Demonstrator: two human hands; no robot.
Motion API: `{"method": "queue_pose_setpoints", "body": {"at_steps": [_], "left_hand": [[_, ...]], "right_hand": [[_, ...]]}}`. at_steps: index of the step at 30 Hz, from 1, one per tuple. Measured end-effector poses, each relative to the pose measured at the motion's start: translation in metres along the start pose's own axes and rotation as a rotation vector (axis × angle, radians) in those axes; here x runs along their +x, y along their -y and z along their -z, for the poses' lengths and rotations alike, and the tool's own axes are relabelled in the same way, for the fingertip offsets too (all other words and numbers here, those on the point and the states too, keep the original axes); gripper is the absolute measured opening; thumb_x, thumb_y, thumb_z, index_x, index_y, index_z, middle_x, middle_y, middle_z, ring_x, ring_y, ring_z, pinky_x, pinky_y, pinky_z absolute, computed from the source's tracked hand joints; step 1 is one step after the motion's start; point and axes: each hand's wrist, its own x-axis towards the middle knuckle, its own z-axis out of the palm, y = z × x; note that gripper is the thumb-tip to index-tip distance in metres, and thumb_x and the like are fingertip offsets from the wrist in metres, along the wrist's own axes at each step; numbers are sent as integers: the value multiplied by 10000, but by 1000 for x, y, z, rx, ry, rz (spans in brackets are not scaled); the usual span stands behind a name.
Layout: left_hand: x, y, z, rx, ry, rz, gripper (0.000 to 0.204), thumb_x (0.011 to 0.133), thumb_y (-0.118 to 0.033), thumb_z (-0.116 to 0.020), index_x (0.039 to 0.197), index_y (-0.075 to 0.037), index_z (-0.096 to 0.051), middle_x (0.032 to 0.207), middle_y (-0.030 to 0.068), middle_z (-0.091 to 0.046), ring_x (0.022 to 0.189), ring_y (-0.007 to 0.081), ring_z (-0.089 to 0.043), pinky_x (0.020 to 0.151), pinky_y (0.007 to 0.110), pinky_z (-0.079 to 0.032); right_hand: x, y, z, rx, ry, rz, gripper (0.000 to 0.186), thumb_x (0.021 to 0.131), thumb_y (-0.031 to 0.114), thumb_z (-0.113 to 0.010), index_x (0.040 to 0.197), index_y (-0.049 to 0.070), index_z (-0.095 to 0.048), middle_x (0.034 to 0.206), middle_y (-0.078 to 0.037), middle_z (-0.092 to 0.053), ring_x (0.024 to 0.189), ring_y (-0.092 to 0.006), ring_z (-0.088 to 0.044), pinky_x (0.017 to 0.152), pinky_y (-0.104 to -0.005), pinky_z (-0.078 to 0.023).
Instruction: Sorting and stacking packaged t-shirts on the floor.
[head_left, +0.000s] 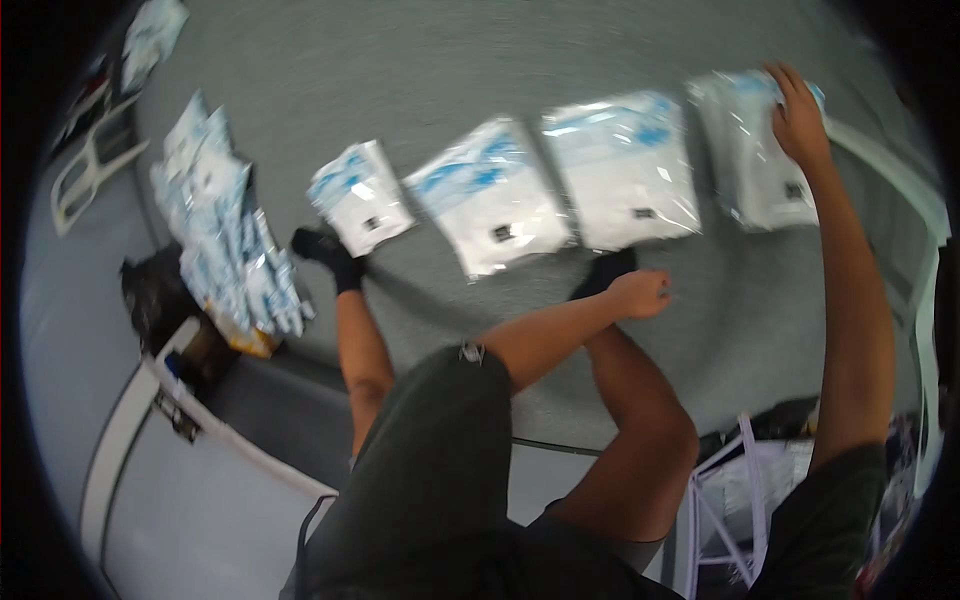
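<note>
A grey floor [420, 60] fills most of the view, with a smooth pale panel [210, 490] at the lower left. The person's dark cloth shorts [430, 450] take up the lower middle. To the left lies a long, untidy heap of white-and-blue clear plastic packets [225, 210], with a crumpled black plastic bag [155, 300] just beside it.

Four flat clear plastic packages, with white contents and blue patches along their far ends, lie in a row across the floor. The broad second package from the right [620, 180] lies just beside the slightly tilted second package from the left [495, 205]. The rightmost package [755, 160] sits a little apart from its neighbour; the smallest, leftmost package [360, 195] is nearest the heap.

The right hand [797, 115] lies over the far right corner of the rightmost package, touching it with its fingers slightly bent; the blur leaves it unclear whether they pinch the plastic or merely rest there. The left hand [640, 293] is curled inward on the near side of the second package from the right, apart from it. Each package bears a small dark square patch [503, 233].
</note>
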Motion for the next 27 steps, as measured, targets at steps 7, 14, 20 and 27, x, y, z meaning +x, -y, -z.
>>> {"method": "queue_pose_setpoints", "body": {"at_steps": [7, 14, 20, 27], "left_hand": [[-227, 137, 235, 270, -52, 235, 356, 897, -317, -565, 1145, -63, -596, 1134, 178, -634, 1076, 337, -608, 906, 445, -481], [-378, 266, 454, 97, -725, 466, 395, 875, -343, -592, 1128, -40, -618, 990, 181, -697, 949, 349, -668, 840, 414, -515], [-490, 405, 590, -264, -1205, 559, 459, 834, -360, -655, 1123, -5, -619, 1039, 204, -681, 990, 331, -656, 879, 385, -499], [-519, 546, 674, -248, -1546, 992, 954, 698, -557, -737, 1263, 154, -445, 1298, 375, -470, 1214, 442, -495, 1031, 443, -405]], "right_hand": [[-20, 225, 8, 285, 284, 25, 296, 861, 55, -561, 1157, 55, -576, 1258, -184, -542, 1194, -384, -506, 1027, -436, -401], [55, 429, -35, 666, 365, -184, 217, 887, 84, -575, 1095, 46, -623, 1026, -115, -650, 797, -204, -635, 641, -304, -500], [96, 646, -105, 943, 507, -376, 206, 930, 141, -580, 1112, 74, -648, 889, -55, -666, 747, -136, -614, 666, -278, -491], [71, 805, -141, 1051, 909, -502, 279, 933, 210, -581, 1180, 84, -610, 870, -72, -651, 747, -141, -614, 691, -294, -500]]}}
